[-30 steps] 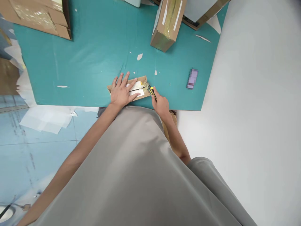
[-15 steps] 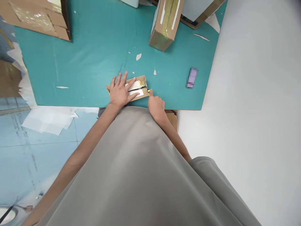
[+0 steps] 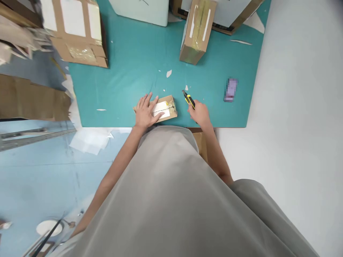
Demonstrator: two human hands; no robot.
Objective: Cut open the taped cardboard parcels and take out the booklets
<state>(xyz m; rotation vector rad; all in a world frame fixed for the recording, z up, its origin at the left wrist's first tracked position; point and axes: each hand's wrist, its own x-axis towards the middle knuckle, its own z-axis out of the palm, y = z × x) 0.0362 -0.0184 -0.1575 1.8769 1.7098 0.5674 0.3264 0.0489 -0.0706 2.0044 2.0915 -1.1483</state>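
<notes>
A small cardboard box (image 3: 171, 103) lies near the front edge of the green table, with white labels, tape and a dark slit along its top. My left hand (image 3: 145, 112) rests flat on the box's left part, fingers spread, and covers that end. To the right of the box, my right hand (image 3: 200, 113) is closed around a yellow and black utility knife (image 3: 189, 100). The knife's blade points up and left, away from the cardboard. Paper scraps (image 3: 168, 73) lie just beyond the box.
A taped carton (image 3: 197, 39) stands at the back, beside a larger box (image 3: 235, 12). Another carton (image 3: 80, 53) sits at the back left, near a white container (image 3: 142, 12). A blurred purple object (image 3: 230, 90) lies at right. White sheets (image 3: 91, 139) hang below the front edge.
My right hand has drawn the utility knife away from the box's right end, to the right. My left hand stays on the box. The whole view has shifted.
</notes>
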